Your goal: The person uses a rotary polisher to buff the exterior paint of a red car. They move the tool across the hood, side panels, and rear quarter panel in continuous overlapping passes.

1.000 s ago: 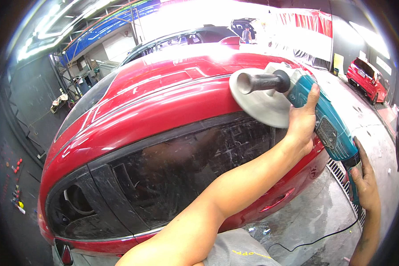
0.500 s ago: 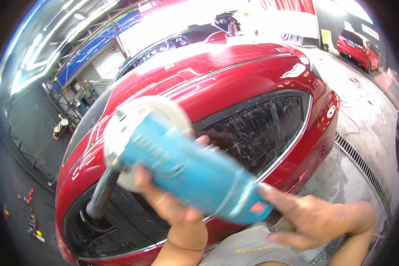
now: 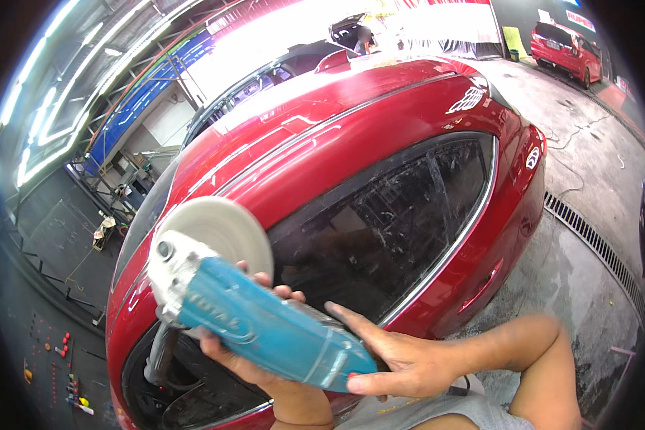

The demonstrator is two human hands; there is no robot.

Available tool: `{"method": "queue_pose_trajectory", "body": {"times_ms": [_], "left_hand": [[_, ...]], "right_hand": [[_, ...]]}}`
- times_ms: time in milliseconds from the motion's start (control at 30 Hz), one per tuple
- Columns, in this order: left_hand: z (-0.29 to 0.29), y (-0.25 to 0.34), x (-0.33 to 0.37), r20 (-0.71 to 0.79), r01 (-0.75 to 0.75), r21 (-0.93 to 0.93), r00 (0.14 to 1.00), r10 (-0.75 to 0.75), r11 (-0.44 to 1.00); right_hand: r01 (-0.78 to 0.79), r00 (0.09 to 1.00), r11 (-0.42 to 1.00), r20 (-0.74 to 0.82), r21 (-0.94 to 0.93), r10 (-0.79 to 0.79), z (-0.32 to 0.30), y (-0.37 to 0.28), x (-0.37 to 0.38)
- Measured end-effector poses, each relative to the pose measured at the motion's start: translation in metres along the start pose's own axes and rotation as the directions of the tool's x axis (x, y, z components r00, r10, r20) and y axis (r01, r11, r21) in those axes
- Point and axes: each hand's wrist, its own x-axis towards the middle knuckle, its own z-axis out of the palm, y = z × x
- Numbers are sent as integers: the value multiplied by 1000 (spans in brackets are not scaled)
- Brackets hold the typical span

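A teal power polisher (image 3: 261,322) with a silver gear head (image 3: 172,276) is held in front of a red car (image 3: 301,183). Its pale round pad (image 3: 226,226) faces the car's roof edge; contact cannot be made out. A dark side handle (image 3: 162,358) sticks down from the head, with no hand on it. My left hand (image 3: 249,371) wraps the body from beneath, fingers showing over its far side. My right hand (image 3: 416,362) grips the rear end, thumb beside a small red spot and index finger stretched along the far side.
Dusty dark side windows (image 3: 394,222) lie just beyond the tool. A slotted floor drain (image 3: 595,247) and a loose cable (image 3: 570,175) are at the right. Another red car (image 3: 562,54) stands far right. Small items hang on the dark wall (image 3: 36,287) at left.
The polisher has moved down and slightly left, nearer to me. My right hand has shifted left with it, its index finger now along the tool's far side.
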Motion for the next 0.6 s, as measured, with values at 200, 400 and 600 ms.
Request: {"method": "queue_pose_trajectory", "body": {"times_ms": [200, 400, 600], "left_hand": [[24, -90, 27, 40, 262, -24, 965, -261, 965], [58, -185, 66, 57, 512, 123, 852, -521, 850], [65, -220, 83, 48, 555, 151, 822, -567, 818]], "right_hand": [[-14, 960, 981, -270, 195, 67, -25, 13, -69], [233, 839, 938, -541, 256, -60, -63, 29, -121], [272, 809, 923, -584, 271, -67, -83, 26, -137]]}}
